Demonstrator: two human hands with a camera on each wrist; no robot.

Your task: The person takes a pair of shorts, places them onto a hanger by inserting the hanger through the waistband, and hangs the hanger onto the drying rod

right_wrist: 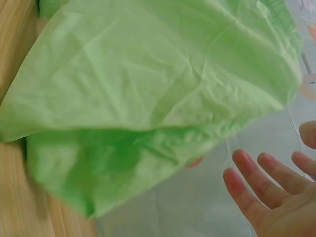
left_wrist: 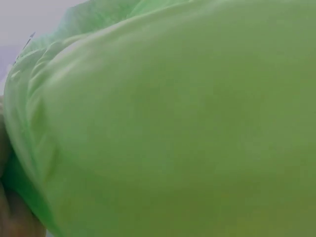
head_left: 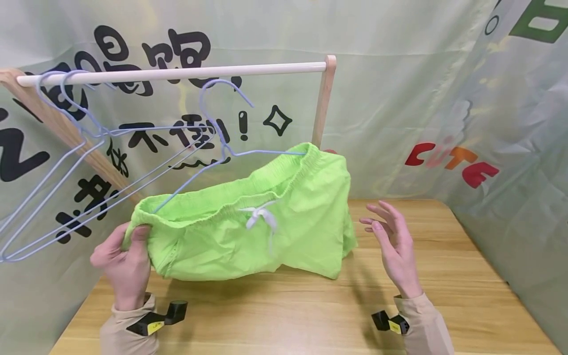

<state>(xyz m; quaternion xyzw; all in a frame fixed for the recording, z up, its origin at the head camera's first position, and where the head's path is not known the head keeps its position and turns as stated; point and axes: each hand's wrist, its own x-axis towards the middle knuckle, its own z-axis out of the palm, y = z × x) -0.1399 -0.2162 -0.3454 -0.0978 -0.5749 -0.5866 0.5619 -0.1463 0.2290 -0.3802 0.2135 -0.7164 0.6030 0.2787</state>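
Bright green shorts [head_left: 306,217] with a white drawstring bow [head_left: 262,215] hang in the air on a lilac wire hanger [head_left: 224,148], whose arms run inside the elastic waistband. My left hand [head_left: 126,261] pinches the waistband's left end between thumb and fingers. The hanger's hook stands up in front of the rail, its tip free. To the right of the shorts, my right hand [head_left: 397,246] is held up apart from the fabric, fingers loosely spread and holding nothing. Green cloth [left_wrist: 173,108] fills the left wrist view. In the right wrist view the leg openings droop beside the spread fingers [right_wrist: 266,182].
A clothes rack has a white rail [head_left: 177,74] and wooden posts [head_left: 324,103]. Empty lilac hangers [head_left: 57,197] hang at its left end. Below lies a wooden table [head_left: 443,276]. A printed curtain [head_left: 399,98] encloses the back and sides.
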